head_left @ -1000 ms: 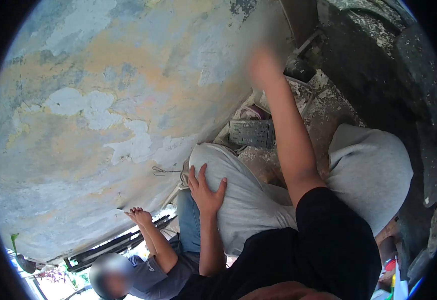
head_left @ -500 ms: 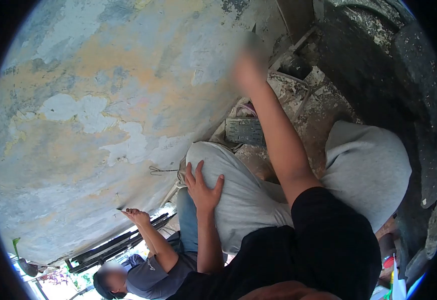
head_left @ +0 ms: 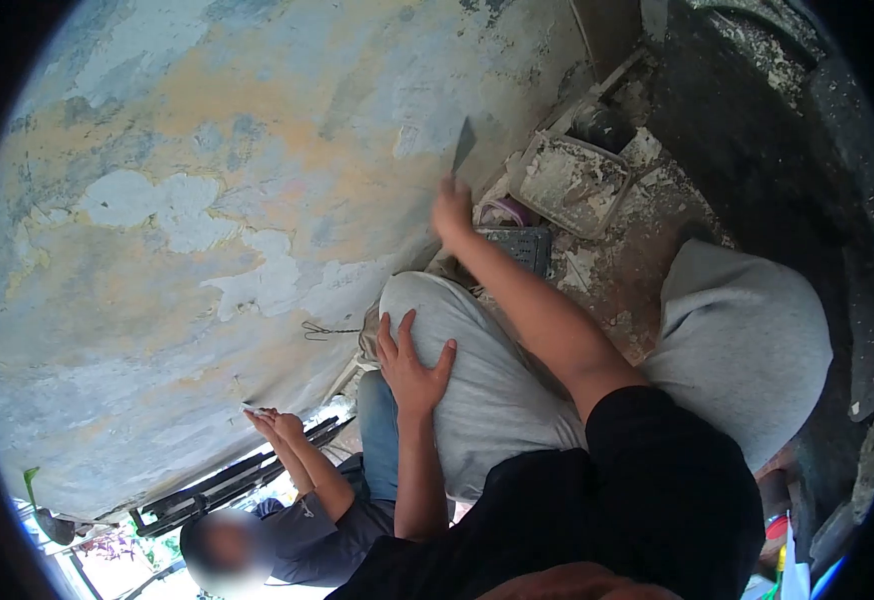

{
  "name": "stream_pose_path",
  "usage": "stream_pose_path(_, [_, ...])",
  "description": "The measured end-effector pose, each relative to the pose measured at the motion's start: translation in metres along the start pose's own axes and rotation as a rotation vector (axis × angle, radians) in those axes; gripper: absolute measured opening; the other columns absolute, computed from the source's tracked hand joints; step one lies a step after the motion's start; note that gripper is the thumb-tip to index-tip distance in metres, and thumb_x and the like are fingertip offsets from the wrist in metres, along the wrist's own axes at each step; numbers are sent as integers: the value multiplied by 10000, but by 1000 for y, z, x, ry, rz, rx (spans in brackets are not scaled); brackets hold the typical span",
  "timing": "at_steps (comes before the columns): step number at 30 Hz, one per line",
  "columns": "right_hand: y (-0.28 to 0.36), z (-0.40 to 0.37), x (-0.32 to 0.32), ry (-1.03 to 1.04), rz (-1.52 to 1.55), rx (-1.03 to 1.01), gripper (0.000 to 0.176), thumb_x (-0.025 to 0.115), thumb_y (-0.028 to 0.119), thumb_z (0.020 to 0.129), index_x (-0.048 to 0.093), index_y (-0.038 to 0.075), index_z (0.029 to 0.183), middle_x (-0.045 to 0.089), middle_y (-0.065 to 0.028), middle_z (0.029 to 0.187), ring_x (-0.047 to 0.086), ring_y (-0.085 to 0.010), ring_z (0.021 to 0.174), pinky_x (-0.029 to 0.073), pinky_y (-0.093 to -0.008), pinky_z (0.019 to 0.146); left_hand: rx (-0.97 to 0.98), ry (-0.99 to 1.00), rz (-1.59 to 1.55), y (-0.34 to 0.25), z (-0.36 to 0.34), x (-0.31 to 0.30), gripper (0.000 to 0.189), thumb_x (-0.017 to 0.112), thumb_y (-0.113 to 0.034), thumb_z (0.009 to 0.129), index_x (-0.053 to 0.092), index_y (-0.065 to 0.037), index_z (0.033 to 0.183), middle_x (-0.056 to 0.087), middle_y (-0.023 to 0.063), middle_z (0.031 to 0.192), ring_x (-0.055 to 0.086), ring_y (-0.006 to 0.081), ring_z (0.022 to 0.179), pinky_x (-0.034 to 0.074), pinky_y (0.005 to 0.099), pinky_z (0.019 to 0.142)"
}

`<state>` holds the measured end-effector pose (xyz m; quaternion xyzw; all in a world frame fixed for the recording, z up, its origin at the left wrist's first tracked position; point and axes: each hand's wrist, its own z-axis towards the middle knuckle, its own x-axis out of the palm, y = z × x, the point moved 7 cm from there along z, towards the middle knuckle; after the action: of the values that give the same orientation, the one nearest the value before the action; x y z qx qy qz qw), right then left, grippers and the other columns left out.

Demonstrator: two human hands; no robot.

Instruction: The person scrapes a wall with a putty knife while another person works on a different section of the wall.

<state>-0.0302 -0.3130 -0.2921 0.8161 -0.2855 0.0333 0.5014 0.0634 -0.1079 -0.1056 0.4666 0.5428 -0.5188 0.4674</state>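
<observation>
My right hand [head_left: 452, 212] is closed round a scraper [head_left: 465, 146], its dark triangular blade pointing up beside the wall [head_left: 287, 170]. The wall carries patches of peeling paint in grey, blue and tan. My left hand [head_left: 415, 372] lies on my left knee, fingers spread over the light grey trousers [head_left: 492, 370], holding nothing. Just beyond that knee, near my right forearm, a dark grey perforated plastic piece [head_left: 522, 247] rests on the floor with a purple strap-like thing [head_left: 507, 211] beside it.
Paint flakes litter the floor [head_left: 647, 255], where a flake-covered tray [head_left: 569, 185] lies. A bent wire [head_left: 329, 330] sticks out near my left knee. At lower left another person [head_left: 307, 530] holds a thin tool to the wall, beside dark rails [head_left: 227, 490].
My right hand has come down and left along the wall with the scraper, uncovering the tray on the floor. My left hand stays on the knee. The other person's hands have shifted slightly.
</observation>
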Motion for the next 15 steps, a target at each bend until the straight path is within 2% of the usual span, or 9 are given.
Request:
stream_pose_path(2, [-3, 61, -21, -284, 70, 72, 481, 421, 439, 1031, 502, -17, 1162, 530, -197, 998, 529, -336, 844, 407, -437, 707, -9, -2, -8, 7, -3, -1, 691, 792, -341, 770, 523, -138, 1373, 347, 255, 1501, 349, 464, 1381, 310, 548, 1116])
stream_pose_path(4, [22, 99, -61, -220, 299, 178, 461, 462, 502, 1009, 524, 46, 1042, 501, -63, 711, 483, -191, 526, 381, -358, 452, -17, -1, -25, 13, -7, 1, 692, 792, -342, 771, 522, -139, 1374, 348, 255, 1500, 349, 465, 1381, 311, 546, 1116])
stream_pose_path(5, [58, 95, -74, -133, 376, 240, 476, 464, 519, 1005, 519, 50, 1063, 505, -60, 708, 474, -188, 523, 382, -356, 450, -29, -11, -32, 18, -9, 1, 692, 793, -341, 770, 522, -140, 1374, 350, 254, 1499, 350, 466, 1380, 312, 542, 1116])
stream_pose_path(6, [60, 90, -76, -142, 376, 238, 476, 464, 519, 1005, 519, 50, 1063, 505, -60, 708, 474, -188, 523, 382, -356, 450, -39, -21, -39, 21, -9, 0, 692, 794, -340, 769, 522, -140, 1374, 352, 254, 1498, 350, 467, 1379, 313, 539, 1116])
stream_pose_path(8, [64, 76, -73, -120, 193, 221, 580, 416, 434, 1037, 490, -102, 1243, 591, -291, 1230, 591, -406, 1146, 459, -493, 942, -34, -13, -36, 21, -8, 0, 694, 795, -339, 768, 521, -142, 1374, 353, 255, 1496, 351, 468, 1378, 315, 538, 1115])
stream_pose_path(10, [15, 59, -47, -215, -68, -20, 564, 427, 426, 1030, 514, -99, 1215, 588, -307, 1224, 576, -448, 1158, 455, -506, 944, -51, -19, -35, 17, -6, -1, 695, 796, -339, 767, 520, -143, 1375, 355, 255, 1495, 351, 470, 1377, 317, 538, 1115])
stream_pose_path(12, [-21, 10, -9, -150, -207, -73, 550, 419, 412, 1033, 531, -102, 1193, 561, -334, 1246, 548, -471, 1180, 446, -515, 961, -36, 4, -17, 9, -1, -1, 701, 798, -336, 765, 518, -145, 1378, 355, 255, 1495, 349, 470, 1378, 320, 546, 1114])
stream_pose_path(13, [-36, -5, 6, -8, -234, -9, 542, 412, 403, 1037, 539, -103, 1186, 542, -349, 1263, 532, -478, 1194, 440, -519, 973, -43, 6, -18, 10, 0, 2, 701, 798, -336, 765, 518, -145, 1378, 355, 255, 1495, 349, 470, 1378, 320, 546, 1114])
stream_pose_path(15, [-39, -10, 13, -3, -182, -18, 539, 412, 403, 1035, 551, -99, 1172, 544, -355, 1255, 527, -489, 1189, 439, -523, 972, -22, 9, -21, 13, 2, 4, 745, 793, -409, 758, 501, -189, 1407, 322, 199, 1532, 321, 453, 1393, 341, 601, 1070])
